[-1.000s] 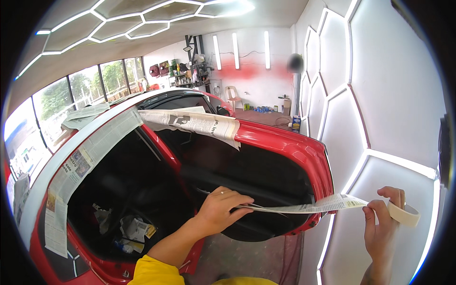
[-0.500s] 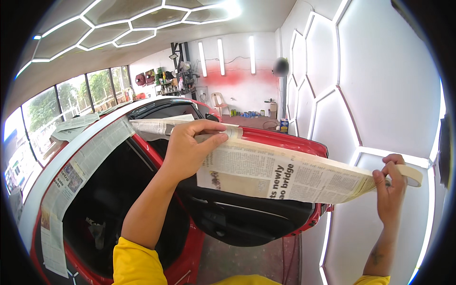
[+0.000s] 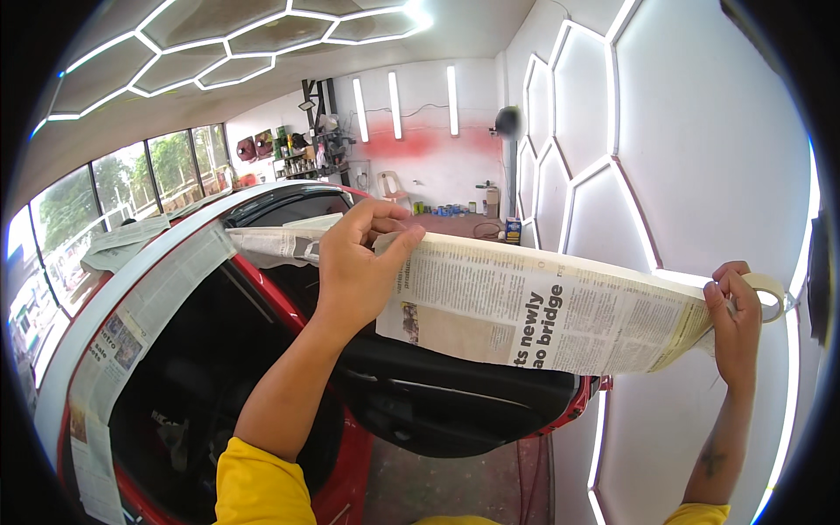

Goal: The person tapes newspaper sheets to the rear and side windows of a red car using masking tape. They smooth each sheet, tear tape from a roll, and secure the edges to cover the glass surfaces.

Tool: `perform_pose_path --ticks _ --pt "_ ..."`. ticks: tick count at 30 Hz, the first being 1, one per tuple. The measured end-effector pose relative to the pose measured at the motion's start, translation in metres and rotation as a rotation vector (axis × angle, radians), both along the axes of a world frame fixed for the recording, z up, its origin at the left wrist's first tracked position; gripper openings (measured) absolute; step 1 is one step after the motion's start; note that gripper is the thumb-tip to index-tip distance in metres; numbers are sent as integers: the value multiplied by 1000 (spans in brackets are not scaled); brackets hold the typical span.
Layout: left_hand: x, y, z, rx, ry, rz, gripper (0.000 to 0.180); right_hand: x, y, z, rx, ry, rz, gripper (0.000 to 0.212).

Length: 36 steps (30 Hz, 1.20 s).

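A folded strip of newspaper (image 3: pixel 464 302) is stretched between my hands, with pale masking tape along its upper edge. My left hand (image 3: pixel 359 267) pinches the strip's upper left corner between thumb and fingers. At the far right end, my right hand (image 3: pixel 735 324) is closed on the roll of masking tape (image 3: pixel 765 282), its thumb by the paper's end. Behind the strip stands an open red car door with a black inner panel (image 3: pixel 446 407); the paper hides the door's upper edge. More newspaper (image 3: pixel 140 319) is fixed along the car's roof edge, left of my left arm.
The car's white roof edge (image 3: pixel 66 376) curves along the left, beside a dark door opening (image 3: pixel 210 376). A white wall with hexagonal light strips (image 3: pixel 612 105) rises close on the right. Farther back are a plastic chair (image 3: pixel 391 186), several cans (image 3: pixel 446 210) and a shelf (image 3: pixel 302 166).
The newspaper strip has come up and now covers the door's red upper edge. My right hand has risen slightly and moved right with the tape roll. The view has shifted a little.
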State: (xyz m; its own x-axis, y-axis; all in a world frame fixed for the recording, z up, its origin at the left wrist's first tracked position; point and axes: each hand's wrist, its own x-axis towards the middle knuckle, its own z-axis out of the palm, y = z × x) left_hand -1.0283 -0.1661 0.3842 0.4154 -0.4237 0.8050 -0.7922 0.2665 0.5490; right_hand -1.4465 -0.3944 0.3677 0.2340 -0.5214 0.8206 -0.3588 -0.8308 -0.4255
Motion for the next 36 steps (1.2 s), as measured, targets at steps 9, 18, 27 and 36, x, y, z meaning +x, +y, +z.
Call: perform_pose_path --ticks 9,18,27,36 --pt "-4 -6 -13 -112 -45 45 35 2 -4 15 15 37 -8 40" --pt "-11 -13 -19 -195 -215 235 38 1 -2 15 10 32 -18 40" --pt "30 -8 -32 -278 -216 526 36 5 0 6 12 13 -8 40" --pt "-52 -2 -47 153 -831 375 75 7 3 10 22 -18 4 37"
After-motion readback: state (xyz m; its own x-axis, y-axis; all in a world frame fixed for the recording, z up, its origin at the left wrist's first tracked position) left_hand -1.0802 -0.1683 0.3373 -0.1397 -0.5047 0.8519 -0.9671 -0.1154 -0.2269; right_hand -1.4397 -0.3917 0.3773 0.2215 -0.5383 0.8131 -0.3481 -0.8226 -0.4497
